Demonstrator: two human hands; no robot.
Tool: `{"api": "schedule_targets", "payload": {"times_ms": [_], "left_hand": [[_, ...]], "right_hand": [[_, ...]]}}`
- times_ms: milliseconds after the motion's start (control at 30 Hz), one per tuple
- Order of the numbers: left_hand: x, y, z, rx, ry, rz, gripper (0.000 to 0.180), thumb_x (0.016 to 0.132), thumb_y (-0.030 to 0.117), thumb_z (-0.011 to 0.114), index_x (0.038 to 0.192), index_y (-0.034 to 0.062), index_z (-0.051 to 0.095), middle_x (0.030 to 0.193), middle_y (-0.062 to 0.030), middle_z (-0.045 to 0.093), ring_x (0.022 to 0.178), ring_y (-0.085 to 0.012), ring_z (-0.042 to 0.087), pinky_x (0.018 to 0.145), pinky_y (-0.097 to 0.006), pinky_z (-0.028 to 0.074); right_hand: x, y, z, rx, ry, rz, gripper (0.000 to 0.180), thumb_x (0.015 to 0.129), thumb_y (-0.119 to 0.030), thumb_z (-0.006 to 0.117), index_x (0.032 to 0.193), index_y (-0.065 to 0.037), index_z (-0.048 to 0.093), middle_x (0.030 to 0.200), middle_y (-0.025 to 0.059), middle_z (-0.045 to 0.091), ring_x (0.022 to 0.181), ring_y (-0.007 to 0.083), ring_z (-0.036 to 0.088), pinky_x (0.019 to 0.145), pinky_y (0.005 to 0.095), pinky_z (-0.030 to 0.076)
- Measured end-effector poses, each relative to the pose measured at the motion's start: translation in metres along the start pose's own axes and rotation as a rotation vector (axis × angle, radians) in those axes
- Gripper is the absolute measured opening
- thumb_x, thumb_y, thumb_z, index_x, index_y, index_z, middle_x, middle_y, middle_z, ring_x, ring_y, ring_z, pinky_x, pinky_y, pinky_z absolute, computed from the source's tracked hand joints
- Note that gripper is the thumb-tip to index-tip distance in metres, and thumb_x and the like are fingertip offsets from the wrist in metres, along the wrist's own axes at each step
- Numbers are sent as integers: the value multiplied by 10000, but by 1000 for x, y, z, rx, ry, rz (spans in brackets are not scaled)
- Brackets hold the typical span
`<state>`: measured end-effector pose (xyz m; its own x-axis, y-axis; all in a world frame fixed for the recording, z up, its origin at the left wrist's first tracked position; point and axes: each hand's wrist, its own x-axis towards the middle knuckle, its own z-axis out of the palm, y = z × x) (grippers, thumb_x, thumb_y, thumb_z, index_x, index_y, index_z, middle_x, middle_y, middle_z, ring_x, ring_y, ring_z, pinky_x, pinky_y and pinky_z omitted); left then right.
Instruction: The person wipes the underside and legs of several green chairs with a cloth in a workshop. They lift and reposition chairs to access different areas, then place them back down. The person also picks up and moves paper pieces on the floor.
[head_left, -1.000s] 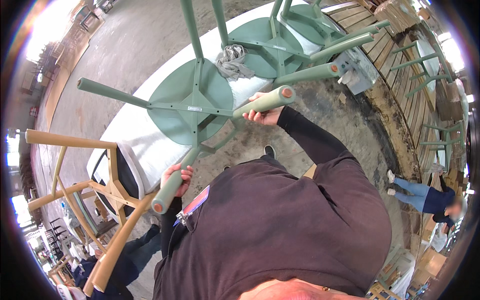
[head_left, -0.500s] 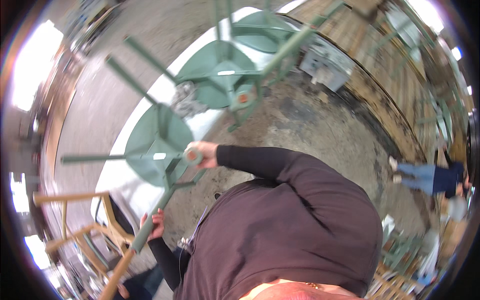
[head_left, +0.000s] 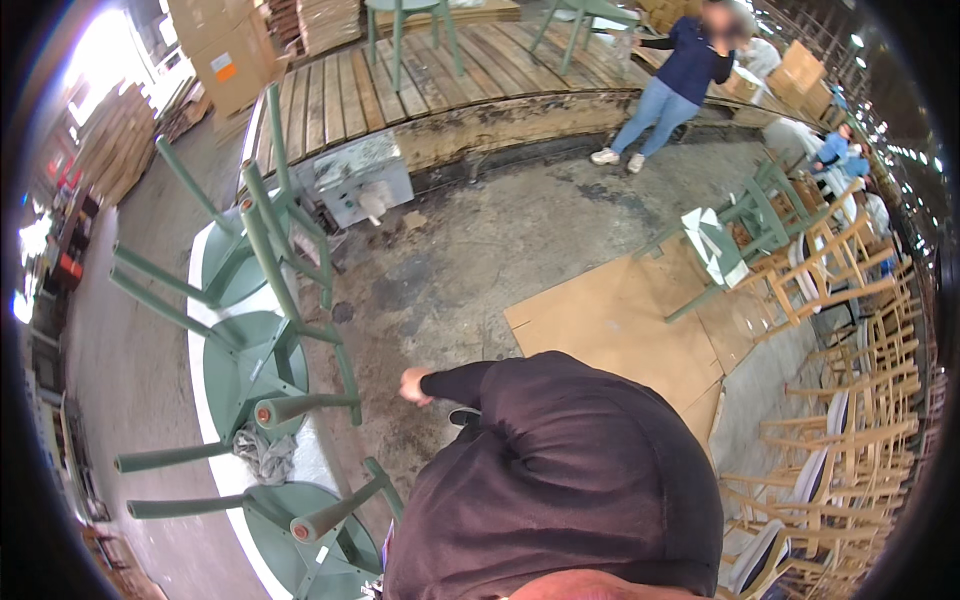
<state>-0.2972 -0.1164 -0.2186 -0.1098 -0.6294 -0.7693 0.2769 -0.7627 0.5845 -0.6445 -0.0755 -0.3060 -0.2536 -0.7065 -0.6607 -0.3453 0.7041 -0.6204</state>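
Observation:
My right hand (head_left: pixel 414 387) hangs beside my body over the concrete floor. Its fingers look loosely curled, and no object shows in it. My left hand is out of view. Nearest to the right hand, on its left, are green wooden chairs turned upside down on a long white-topped bench (head_left: pixel 204 372). The middle chair (head_left: pixel 255 370) points its legs up and outward; a farther chair (head_left: pixel 235 262) stands beyond it. A nearer chair (head_left: pixel 312 548) lies at the lower edge, partly hidden by my body. A crumpled grey rag (head_left: pixel 265 456) rests between the middle and nearer chairs.
A raised slatted wooden platform (head_left: pixel 330 88) runs across the back, with a grey metal box (head_left: pixel 360 180) against it. A person (head_left: pixel 665 85) in jeans stands before it. Flattened cardboard (head_left: pixel 600 310) covers floor at right, near a green chair (head_left: pixel 755 225) and stacked wooden chair frames (head_left: pixel 830 440).
Both hands have let go of the nearest green chair. My view and body have turned to the right; the right hand is now away from the chairs, and the left has left the view.

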Motion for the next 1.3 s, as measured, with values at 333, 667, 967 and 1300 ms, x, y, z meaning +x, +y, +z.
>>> {"api": "schedule_targets", "payload": {"times_ms": [333,667,967,1300], "left_hand": [[2,-3,10,234,-142,3,496,849,217,709,1214,-62,524,1034,-165,581,791,-253,616,635,-350,543],[2,-17,14,307,-136,-8,394,877,210,675,1176,-28,576,975,-146,602,736,-252,619,603,-354,545],[11,-8,36,272,26,107,312,903,203,644,1142,3,622,921,-128,620,686,-250,622,575,-358,546],[19,73,-45,914,484,975,273,896,136,619,1133,9,667,1041,-158,653,921,-281,617,787,-375,516]], "right_hand": [[-188,189,2,9,431,542,417,906,-371,567,975,7,730,1013,241,707,984,393,682,845,475,531],[-175,190,69,-194,277,317,284,827,-185,566,951,15,725,1039,266,693,978,417,672,819,507,524],[-62,120,-29,-266,152,93,261,774,-74,611,1023,-49,684,1014,182,708,995,374,662,795,479,512],[-3,111,-74,-786,-114,-18,265,770,-207,643,917,-8,740,1000,222,710,957,376,693,817,485,544]]}}
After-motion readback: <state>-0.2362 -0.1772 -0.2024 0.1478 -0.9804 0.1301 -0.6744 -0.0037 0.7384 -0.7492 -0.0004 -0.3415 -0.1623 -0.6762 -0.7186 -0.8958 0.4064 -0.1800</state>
